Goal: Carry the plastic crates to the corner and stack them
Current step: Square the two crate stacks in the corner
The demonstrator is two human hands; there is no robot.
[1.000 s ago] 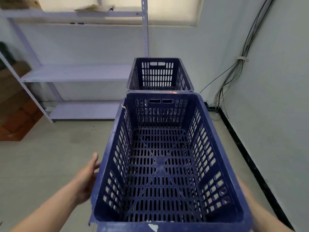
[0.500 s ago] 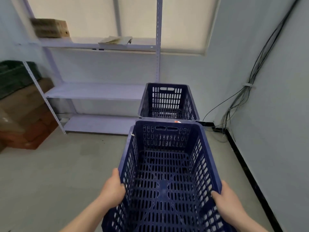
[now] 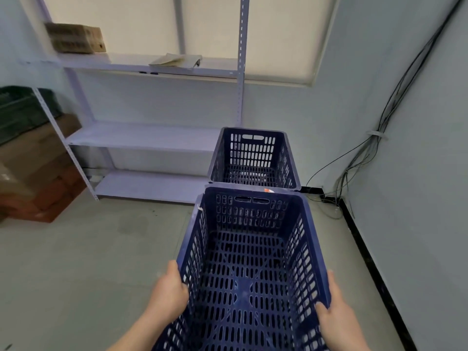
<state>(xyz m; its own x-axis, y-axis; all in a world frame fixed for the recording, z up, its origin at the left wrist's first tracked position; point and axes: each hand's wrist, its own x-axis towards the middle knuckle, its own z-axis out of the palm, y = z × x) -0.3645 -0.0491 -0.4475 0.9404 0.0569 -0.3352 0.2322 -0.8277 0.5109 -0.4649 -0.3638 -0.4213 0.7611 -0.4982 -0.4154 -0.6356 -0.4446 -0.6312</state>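
Gripping dark-blue slotted crate (image 3: 250, 214): left hand (image 3: 168, 291), right hand (image 3: 334, 312), fingers (image 3: 321, 308) clamped on side rims.

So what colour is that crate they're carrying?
The crate is dark blue, slotted all over; the head view shows it clearly.

A grey concrete floor (image 3: 88, 262) is seen across the lower left of the frame. A pale metal shelving unit (image 3: 141, 135) with 3 boards is stood on it against the back wall. On the top board (image 3: 126, 63), 1 brown box (image 3: 76, 38) is set at upper left and a flat pale item (image 3: 176, 60) is laid nearer centre. Stacked cardboard boxes (image 3: 38, 178) are set on the floor at the left edge. A blue crate (image 3: 253, 153) is placed at centre, its base unseen. Loose cables (image 3: 329, 201) are trailed on the floor at right.
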